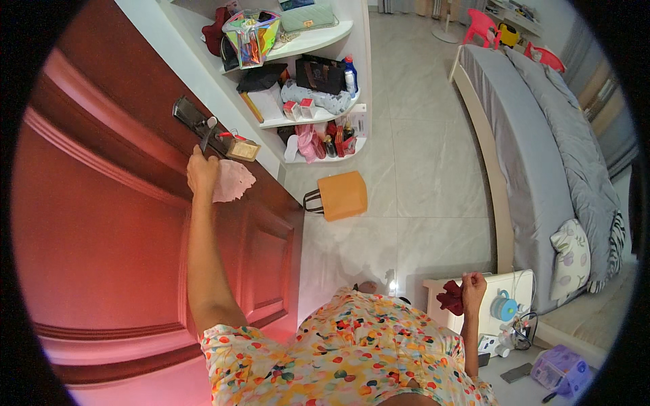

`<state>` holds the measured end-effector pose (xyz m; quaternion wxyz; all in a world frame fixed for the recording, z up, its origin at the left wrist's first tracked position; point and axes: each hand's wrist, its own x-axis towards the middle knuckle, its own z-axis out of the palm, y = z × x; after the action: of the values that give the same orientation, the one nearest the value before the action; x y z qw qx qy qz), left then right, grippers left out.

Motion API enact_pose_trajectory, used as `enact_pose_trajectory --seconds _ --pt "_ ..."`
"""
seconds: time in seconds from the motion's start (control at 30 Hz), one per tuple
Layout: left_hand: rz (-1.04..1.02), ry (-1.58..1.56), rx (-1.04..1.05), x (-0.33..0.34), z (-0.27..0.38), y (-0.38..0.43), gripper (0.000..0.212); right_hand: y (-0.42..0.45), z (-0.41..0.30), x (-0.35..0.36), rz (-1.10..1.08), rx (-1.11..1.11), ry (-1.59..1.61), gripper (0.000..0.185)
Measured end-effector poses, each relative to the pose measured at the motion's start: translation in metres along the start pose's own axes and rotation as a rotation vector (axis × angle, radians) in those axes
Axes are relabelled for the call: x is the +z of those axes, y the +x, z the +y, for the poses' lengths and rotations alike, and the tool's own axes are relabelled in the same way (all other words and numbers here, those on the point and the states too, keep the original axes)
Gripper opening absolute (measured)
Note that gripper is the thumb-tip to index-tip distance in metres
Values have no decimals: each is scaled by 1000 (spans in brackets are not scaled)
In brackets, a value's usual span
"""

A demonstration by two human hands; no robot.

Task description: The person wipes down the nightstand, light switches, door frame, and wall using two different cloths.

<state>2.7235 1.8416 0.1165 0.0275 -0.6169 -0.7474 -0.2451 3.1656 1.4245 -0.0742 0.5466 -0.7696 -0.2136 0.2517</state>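
Note:
My left hand is at the lever handle of a dark red panelled door, its fingers at the handle's lower end. A pink cloth with a ragged edge hangs beside that hand, against the door. A small box-like piece and something red are at the lock plate. Out to the right, my right hand holds a crumpled dark red cloth above a cream bedside table.
White corner shelves with bags, boxes and bottles stand beyond the door. An orange bag lies on the tiled floor. A bed with grey bedding runs along the right. A blue-lidded pot and a purple pack are at lower right.

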Motion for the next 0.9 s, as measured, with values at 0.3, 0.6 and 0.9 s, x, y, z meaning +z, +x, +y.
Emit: enact_pose_trajectory --seconds 0.3,0.6,0.9 --pt "29 215 93 4 3 11 31 21 -13 49 -113 5 -56 14" --pt "35 208 184 2 4 11 28 52 -32 89 -184 -80 -80 15" --pt "50 310 277 3 5 8 22 64 -20 108 -234 -106 -2 14"
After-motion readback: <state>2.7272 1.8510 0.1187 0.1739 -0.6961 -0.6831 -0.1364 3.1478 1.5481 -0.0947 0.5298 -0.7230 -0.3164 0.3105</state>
